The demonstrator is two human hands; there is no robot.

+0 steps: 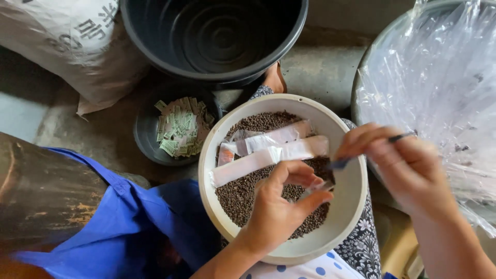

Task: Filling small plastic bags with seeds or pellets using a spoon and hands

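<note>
A cream round bowl (346,217) rests on my lap, part filled with small dark brown seeds (243,196). Several long clear plastic sachets (268,150) lie across the seeds. My left hand (279,206) hovers over the bowl and pinches a small clear sachet (316,185) between thumb and fingers. My right hand (403,165), blurred, is at the bowl's right rim and grips a thin dark spoon (343,161) whose blue tip points at the sachet's mouth.
A small dark bowl (144,139) with several pale green packets (181,126) sits left of the cream bowl. A large black tub (155,49) stands behind. A woven sack (67,41) lies top left. Clear plastic sheeting (439,88) covers a basin at right. Blue cloth (124,227) lies bottom left.
</note>
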